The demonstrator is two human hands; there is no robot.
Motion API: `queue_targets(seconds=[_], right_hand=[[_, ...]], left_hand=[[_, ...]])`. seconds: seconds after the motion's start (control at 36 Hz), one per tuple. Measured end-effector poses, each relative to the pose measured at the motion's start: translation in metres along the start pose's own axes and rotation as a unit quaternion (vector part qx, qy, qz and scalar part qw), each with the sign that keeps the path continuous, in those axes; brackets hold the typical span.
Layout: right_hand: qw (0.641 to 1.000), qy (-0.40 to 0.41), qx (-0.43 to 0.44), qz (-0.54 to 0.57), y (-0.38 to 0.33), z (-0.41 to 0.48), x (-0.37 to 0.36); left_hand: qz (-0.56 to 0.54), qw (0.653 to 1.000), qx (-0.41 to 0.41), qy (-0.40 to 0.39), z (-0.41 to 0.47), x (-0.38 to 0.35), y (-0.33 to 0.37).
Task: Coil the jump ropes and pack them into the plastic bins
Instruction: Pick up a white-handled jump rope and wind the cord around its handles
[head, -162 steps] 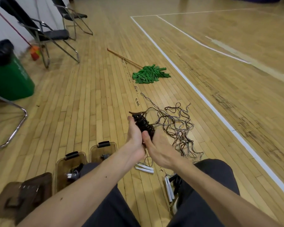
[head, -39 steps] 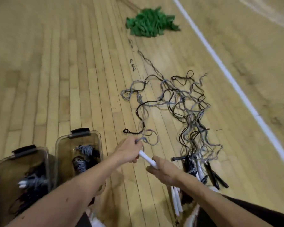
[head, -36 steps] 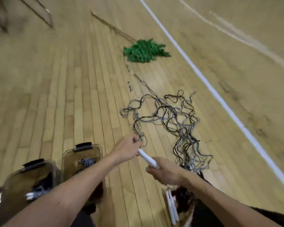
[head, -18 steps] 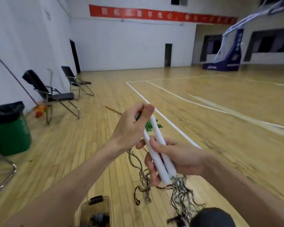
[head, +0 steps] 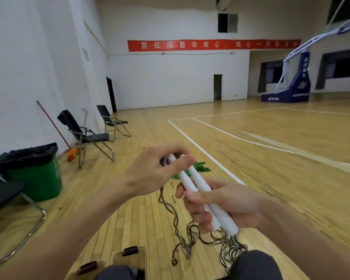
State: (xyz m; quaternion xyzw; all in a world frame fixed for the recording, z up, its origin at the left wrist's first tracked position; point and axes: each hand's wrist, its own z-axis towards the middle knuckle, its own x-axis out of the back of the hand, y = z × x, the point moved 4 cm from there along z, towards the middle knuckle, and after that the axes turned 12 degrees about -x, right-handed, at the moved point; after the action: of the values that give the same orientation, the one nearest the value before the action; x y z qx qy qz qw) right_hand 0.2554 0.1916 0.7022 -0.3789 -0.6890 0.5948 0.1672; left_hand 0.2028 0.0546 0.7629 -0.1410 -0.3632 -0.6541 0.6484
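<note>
Two white jump rope handles point(head: 198, 190) lie side by side, raised in front of me. My right hand point(head: 220, 205) grips their lower half, thumb across the top. My left hand point(head: 160, 172) pinches their upper ends, where the grey cord comes out. That twisted grey cord point(head: 175, 221) hangs down to a tangle of grey and black ropes point(head: 220, 245) on the wooden floor. Two clear plastic bins point(head: 129, 259) with dark latches peek in at the bottom edge, partly hidden by my knee.
A green mop head point(head: 200, 167) lies on the floor behind my hands. A green trash can point(head: 34, 170) with a black liner stands at left, beside folding chairs point(head: 89, 136). A metal chair frame point(head: 18, 219) is near left. White court lines run to the right.
My head has tilted up further, so more of the hall shows. Both hands still hold the paired white handles; my left hand's fingers have shifted over the top ends.
</note>
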Motion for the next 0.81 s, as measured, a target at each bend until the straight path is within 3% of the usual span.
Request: queue_targets(seconds=[0.25,0.36,0.44,0.56,0.72,0.81], right_hand=[[0.997,0.030,-0.002,-0.072,0.009,-0.022,-0.027],[0.993,0.054,-0.033,-0.104,0.019,-0.034,-0.037],[0.989,0.058,-0.054,-0.122,0.021,-0.037,-0.042],[0.991,0.079,-0.052,-0.097,0.019,-0.036,-0.046],[0.993,0.091,-0.016,-0.076,0.022,-0.040,-0.040],[0.996,0.071,0.002,-0.048,0.025,-0.041,-0.038]], left_hand=[[0.034,0.996,0.043,0.070,-0.005,0.006,0.029],[0.047,0.996,0.036,0.059,-0.007,0.009,0.043],[0.009,0.999,0.026,0.043,-0.012,0.010,0.051],[-0.088,0.992,0.073,0.061,-0.025,0.020,0.046],[-0.067,0.991,0.104,0.049,-0.049,0.019,0.033],[-0.130,0.982,0.127,0.050,-0.052,0.009,0.032]])
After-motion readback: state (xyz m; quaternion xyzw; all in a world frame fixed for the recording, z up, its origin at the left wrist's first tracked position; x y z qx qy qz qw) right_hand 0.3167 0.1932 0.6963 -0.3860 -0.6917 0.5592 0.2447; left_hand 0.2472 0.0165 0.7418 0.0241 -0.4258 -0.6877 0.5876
